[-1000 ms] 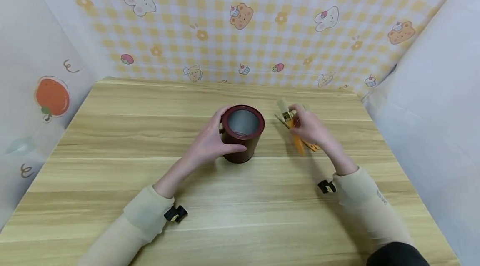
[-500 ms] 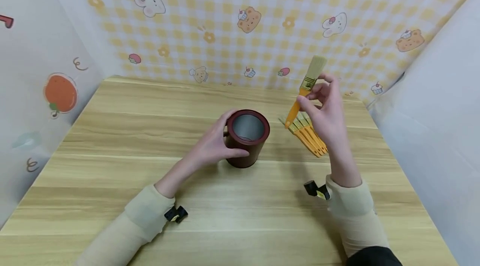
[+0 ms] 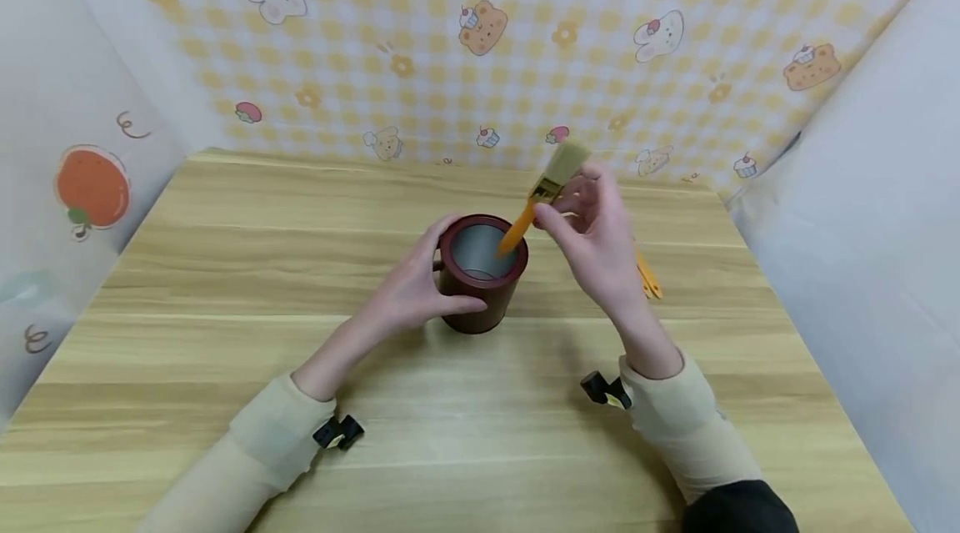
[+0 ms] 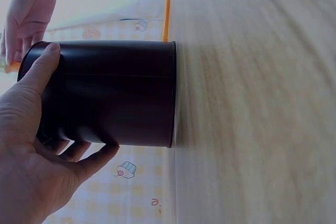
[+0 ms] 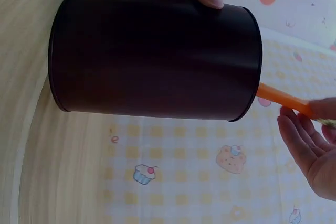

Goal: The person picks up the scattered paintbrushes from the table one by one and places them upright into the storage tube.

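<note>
A dark red-brown round canister (image 3: 501, 297) stands upright with its grey inside facing up. My left hand (image 3: 408, 287) grips it from the left, thumb across the front and fingers behind, as the left wrist view shows along the canister's dark wall (image 4: 110, 93). In my right hand (image 3: 603, 253) a flat paintbrush (image 3: 519, 231) is pinched, bristles up. Its orange handle slants down into the canister's opening. The right wrist view has this handle (image 5: 283, 99) passing behind the rim, where its end is hidden.
More paintbrushes with orange handles (image 3: 649, 276) lie on the wooden table (image 3: 465, 450), mostly covered by my right hand. A yellow checked cloth (image 3: 337, 41) hangs behind the table, with white sheets (image 3: 862, 208) at both sides.
My right hand picked one paintbrush from the group on the table, raised it, then moved left and brought its handle end into the canister's opening. My left hand keeps its hold.
</note>
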Demonstrator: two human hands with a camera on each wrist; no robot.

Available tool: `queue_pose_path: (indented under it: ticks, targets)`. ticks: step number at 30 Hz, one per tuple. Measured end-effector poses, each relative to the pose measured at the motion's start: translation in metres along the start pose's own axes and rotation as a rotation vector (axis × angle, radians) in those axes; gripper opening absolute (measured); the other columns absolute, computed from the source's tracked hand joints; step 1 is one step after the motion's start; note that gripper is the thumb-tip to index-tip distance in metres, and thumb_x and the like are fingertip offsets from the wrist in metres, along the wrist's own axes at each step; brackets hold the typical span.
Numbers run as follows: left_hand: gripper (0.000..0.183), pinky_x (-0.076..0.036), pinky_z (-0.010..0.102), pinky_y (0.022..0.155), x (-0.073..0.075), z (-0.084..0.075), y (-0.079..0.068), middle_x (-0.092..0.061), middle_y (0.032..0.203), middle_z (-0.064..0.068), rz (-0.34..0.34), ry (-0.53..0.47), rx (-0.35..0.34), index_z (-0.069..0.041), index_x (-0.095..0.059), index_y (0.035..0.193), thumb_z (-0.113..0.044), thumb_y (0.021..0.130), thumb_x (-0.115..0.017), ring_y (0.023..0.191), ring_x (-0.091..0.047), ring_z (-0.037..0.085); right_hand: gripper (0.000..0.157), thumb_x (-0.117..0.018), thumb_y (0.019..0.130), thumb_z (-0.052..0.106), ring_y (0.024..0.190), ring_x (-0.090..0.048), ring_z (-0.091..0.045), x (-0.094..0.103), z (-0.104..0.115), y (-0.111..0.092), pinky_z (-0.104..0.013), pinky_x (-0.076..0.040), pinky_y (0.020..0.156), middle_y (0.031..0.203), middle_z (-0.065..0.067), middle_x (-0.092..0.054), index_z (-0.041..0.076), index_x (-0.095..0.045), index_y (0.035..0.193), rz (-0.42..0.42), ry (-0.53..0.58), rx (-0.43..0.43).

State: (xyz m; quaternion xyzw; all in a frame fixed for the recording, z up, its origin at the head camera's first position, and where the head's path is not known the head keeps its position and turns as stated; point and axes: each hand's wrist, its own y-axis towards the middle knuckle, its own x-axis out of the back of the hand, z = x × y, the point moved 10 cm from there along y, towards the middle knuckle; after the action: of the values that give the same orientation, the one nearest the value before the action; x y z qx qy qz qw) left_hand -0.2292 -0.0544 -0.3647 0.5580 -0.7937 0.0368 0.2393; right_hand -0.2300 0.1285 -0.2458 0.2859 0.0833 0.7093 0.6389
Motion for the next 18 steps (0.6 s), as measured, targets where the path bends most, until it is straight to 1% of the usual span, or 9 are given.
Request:
queue_pose_path:
  ticks: [2,3,5,7,8,10,13,15,18]
  targets:
    - [0.112,-0.053,0.049,0.111,0.000,0.000,0.001,-0.048,0.152,0.002,0.002,0.003,-0.003,-0.021,-0.027,0.160,-0.027,0.073,-0.096,0.137,-0.052,0.025,0.038,-0.072,0.094,0.002,0.089,-0.073,-0.012,-0.005,-0.004,-0.001,-0.020,-0.062,0.075,0.102,-0.007,-0.068,0.002,-0.048,0.124,0.042,-0.110,-0.022]
    - [0.112,-0.053,0.049,0.111,-0.001,0.000,0.001,-0.048,0.152,0.003,0.003,0.004,-0.006,-0.021,-0.027,0.160,-0.026,0.072,-0.096,0.137,-0.052,0.025,0.038,-0.073,0.094,0.004,0.090,-0.073,-0.013,-0.007,-0.007,-0.001,-0.020,-0.061,0.075,0.102,-0.009,-0.068,0.001,-0.048,0.123,0.063,-0.164,-0.029]
    - [0.112,-0.053,0.049,0.111,-0.001,0.000,0.000,-0.047,0.153,0.003,0.003,0.005,-0.004,-0.021,-0.027,0.160,-0.026,0.072,-0.096,0.137,-0.052,0.025,0.037,-0.073,0.094,0.006,0.092,-0.074,-0.019,-0.010,-0.010,-0.001,-0.024,-0.062,0.078,0.101,-0.012,-0.068,0.001,-0.047,0.120,0.100,-0.233,-0.035]
    - [0.112,-0.052,0.050,0.112,-0.001,0.001,0.000,-0.047,0.153,0.003,0.006,0.003,0.002,-0.021,-0.026,0.161,-0.026,0.073,-0.096,0.137,-0.052,0.025,0.036,-0.073,0.095,0.006,0.093,-0.074,-0.024,-0.013,-0.014,0.000,-0.030,-0.063,0.080,0.100,-0.014,-0.068,0.000,-0.047,0.118,0.125,-0.272,-0.039]
    - [0.112,-0.052,0.051,0.112,-0.002,0.002,-0.001,-0.046,0.153,0.004,0.008,-0.001,0.005,-0.022,-0.026,0.161,-0.025,0.073,-0.096,0.138,-0.051,0.025,0.036,-0.073,0.095,0.007,0.094,-0.073,-0.024,-0.014,-0.015,0.000,-0.033,-0.064,0.081,0.099,-0.013,-0.067,0.001,-0.046,0.119,0.136,-0.289,-0.042]
    - [0.113,-0.051,0.051,0.112,-0.002,0.002,-0.001,-0.046,0.154,0.004,0.011,-0.010,0.010,-0.021,-0.025,0.161,-0.025,0.073,-0.096,0.138,-0.051,0.026,0.035,-0.072,0.096,0.009,0.095,-0.072,-0.024,-0.015,-0.019,0.000,-0.038,-0.064,0.082,0.098,-0.013,-0.067,0.002,-0.047,0.119,0.154,-0.306,-0.048]
    - [0.113,-0.051,0.052,0.112,-0.002,0.001,0.000,-0.046,0.154,0.003,0.012,-0.012,0.008,-0.021,-0.026,0.161,-0.026,0.073,-0.096,0.138,-0.051,0.025,0.033,-0.071,0.098,0.012,0.095,-0.072,-0.023,-0.015,-0.023,0.002,-0.039,-0.063,0.083,0.098,-0.012,-0.070,0.004,-0.048,0.120,0.165,-0.321,-0.062]
    - [0.112,-0.051,0.051,0.112,-0.002,0.001,0.000,-0.047,0.153,0.002,0.010,-0.014,0.004,-0.023,-0.027,0.160,-0.027,0.073,-0.096,0.138,-0.051,0.023,0.032,-0.069,0.098,0.011,0.094,-0.072,-0.022,-0.012,-0.024,0.003,-0.038,-0.063,0.082,0.099,-0.012,-0.072,0.004,-0.050,0.122,0.165,-0.313,-0.073]
    - [0.111,-0.052,0.049,0.112,-0.002,0.000,0.002,-0.047,0.153,0.000,0.011,-0.005,0.002,-0.025,-0.028,0.160,-0.029,0.073,-0.096,0.138,-0.050,0.021,0.033,-0.068,0.099,0.010,0.090,-0.071,-0.019,-0.005,-0.026,0.006,-0.031,-0.061,0.079,0.100,-0.013,-0.073,0.004,-0.052,0.127,0.149,-0.284,-0.093]
